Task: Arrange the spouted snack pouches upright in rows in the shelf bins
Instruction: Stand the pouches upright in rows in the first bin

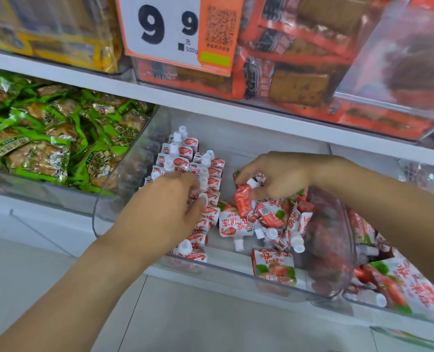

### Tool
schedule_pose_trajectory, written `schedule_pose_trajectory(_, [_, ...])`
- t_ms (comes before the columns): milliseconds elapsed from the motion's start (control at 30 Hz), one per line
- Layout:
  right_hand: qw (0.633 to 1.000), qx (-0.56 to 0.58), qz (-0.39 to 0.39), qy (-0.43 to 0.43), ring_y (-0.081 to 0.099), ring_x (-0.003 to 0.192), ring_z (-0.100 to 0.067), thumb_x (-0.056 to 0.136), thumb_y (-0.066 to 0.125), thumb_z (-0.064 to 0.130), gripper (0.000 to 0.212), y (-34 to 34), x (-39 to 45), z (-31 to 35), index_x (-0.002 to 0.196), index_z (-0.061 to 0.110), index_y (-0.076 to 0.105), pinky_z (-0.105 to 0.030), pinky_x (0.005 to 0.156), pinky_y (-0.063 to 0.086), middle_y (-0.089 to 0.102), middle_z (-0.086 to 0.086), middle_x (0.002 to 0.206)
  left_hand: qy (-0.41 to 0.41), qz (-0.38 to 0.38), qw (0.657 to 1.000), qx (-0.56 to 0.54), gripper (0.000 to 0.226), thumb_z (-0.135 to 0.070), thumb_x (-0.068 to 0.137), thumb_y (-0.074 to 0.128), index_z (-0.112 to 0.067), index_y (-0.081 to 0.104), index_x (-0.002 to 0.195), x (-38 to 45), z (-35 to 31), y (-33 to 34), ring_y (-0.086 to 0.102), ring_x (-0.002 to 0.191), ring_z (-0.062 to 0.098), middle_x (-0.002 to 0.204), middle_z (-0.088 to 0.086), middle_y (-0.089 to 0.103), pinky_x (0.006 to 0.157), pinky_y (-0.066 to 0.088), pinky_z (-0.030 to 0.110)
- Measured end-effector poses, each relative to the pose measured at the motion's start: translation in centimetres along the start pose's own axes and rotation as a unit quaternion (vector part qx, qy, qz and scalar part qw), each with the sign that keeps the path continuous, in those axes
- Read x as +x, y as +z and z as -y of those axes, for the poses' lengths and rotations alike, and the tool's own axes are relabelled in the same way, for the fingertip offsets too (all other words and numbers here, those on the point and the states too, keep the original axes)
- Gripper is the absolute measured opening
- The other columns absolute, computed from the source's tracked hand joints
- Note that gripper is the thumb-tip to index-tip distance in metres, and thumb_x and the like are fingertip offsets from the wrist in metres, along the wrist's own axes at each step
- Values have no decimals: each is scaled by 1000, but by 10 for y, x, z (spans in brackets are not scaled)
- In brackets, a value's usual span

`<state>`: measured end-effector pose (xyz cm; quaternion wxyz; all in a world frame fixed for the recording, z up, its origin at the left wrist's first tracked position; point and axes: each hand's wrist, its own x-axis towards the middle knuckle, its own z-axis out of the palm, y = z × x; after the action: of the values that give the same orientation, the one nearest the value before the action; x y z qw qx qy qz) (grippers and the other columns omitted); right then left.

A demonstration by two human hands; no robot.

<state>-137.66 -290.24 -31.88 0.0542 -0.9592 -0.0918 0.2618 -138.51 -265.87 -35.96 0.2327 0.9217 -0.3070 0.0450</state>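
Where upright rows are being built, red-and-white spouted snack pouches (185, 158) are packed along the left wall of the clear plastic shelf bin (226, 269); they are steadied by the left hand (165, 212), fingers spread. A loose heap (274, 219) lies at the right wall. One crumpled red pouch (243, 199) is pinched by the right hand (281, 174), wrist bent downward.

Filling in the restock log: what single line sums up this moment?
left hand: rests on upright pouch rows | right hand: pinches a red pouch over loose pile | clear bin: partly arranged

Green snack packets (45, 138), price sign (170, 29), perhaps tofu packs (294, 67).
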Motion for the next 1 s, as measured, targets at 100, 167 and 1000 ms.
schedule_pose_trajectory(100, [999, 4, -41, -26, 60, 110, -13, 79, 77, 38, 50, 1, -11, 2, 126, 31, 60, -31, 97, 48, 64, 11, 124, 10, -27, 999, -21, 23, -36, 88, 60, -20, 64, 105, 3, -9, 0, 63, 83, 16, 97, -3, 67, 72, 54, 34])
schedule_pose_trajectory(167, [998, -23, -51, -35, 57, 108, -10, 79, 78, 37, 51, 2, -16, 3, 127, 26, 62, -20, 88, 45, 62, 15, 118, 13, -37, 998, -38, 24, -32, 88, 62, -18, 64, 107, 10, -9, 2, 62, 88, 17, 101, 0, 65, 78, 53, 34])
schedule_pose_trajectory(1000, [935, 63, -343, 66, 58, 111, -26, 95, 58, 42, 40, 4, 35, 10, 124, 15, 55, -28, 82, 39, 64, -6, 115, 31, 104, 993, -36, 52, -36, 92, 58, -23, 44, 140, 77, 11, 26, 53, 118, 23, 132, 6, 55, 94, 41, 26])
